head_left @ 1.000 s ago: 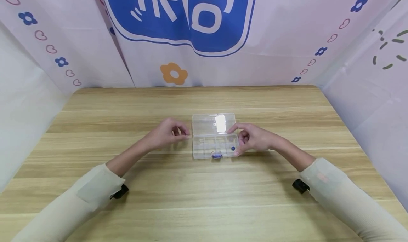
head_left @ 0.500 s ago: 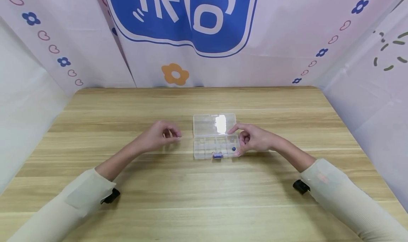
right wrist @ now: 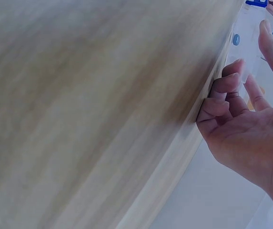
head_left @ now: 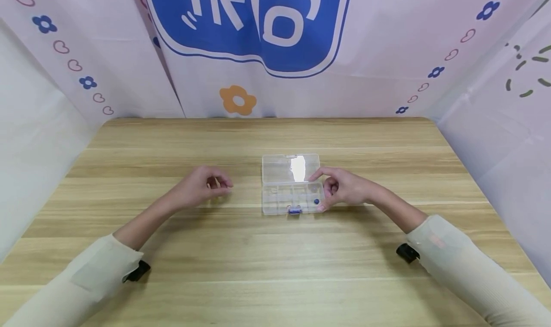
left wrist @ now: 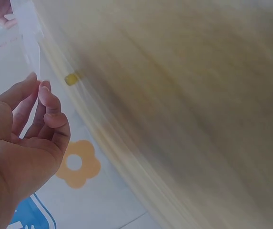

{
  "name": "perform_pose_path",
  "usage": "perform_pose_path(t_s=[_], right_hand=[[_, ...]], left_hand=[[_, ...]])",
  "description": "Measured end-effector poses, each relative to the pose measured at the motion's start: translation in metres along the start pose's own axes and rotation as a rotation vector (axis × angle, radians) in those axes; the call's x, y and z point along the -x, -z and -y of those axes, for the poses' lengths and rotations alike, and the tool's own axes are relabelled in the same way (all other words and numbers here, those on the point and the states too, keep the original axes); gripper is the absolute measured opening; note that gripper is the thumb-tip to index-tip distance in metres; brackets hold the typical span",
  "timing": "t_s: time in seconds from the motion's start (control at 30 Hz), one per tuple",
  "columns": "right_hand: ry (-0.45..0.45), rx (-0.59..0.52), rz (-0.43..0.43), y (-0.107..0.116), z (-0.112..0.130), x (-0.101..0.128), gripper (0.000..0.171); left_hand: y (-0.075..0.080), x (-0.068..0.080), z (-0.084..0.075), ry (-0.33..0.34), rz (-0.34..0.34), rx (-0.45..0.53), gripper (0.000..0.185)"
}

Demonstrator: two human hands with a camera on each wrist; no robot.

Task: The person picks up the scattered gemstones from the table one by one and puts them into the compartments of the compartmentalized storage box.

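A wooden bench (head_left: pixel 267 265) was flanked by pale curtains printed with a blue logo (head_left: pixel 249 21) and an orange flower (head_left: pixel 237 99).

1. We wear long cream sleeves (head_left: pixel 469 269) of thin ribbed knit on both arms, pushed partway up the forearms.
2. We carry a small black clip (head_left: pixel 406 253) under each sleeve's cuff.
3. Our 2 hands are bare.
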State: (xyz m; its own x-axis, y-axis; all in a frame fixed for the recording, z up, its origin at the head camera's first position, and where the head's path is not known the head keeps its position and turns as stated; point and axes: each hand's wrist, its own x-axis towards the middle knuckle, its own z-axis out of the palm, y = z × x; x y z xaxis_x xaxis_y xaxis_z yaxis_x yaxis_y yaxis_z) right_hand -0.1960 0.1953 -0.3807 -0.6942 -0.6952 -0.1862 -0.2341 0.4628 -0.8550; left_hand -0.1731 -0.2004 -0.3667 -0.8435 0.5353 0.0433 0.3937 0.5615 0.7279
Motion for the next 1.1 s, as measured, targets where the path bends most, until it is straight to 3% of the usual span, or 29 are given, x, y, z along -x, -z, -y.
perform_pose_path(t_s=[0.4,0.77,1.1], right_hand=[[0.008,0.004,0.002,0.001,0.000,0.001,0.065],[0.011,-0.006,0.006,0.000,0.001,0.002,0.065],[0.020,-0.006,0.005,0.001,0.001,0.002,0.065]], left_hand=[[0.007,0.007,0.004,0.041,0.030,0.021,0.005],[0.011,0.011,0.014,0.051,0.017,-0.028,0.006],[0.010,0.013,0.015,0.071,0.088,-0.036,0.004]])
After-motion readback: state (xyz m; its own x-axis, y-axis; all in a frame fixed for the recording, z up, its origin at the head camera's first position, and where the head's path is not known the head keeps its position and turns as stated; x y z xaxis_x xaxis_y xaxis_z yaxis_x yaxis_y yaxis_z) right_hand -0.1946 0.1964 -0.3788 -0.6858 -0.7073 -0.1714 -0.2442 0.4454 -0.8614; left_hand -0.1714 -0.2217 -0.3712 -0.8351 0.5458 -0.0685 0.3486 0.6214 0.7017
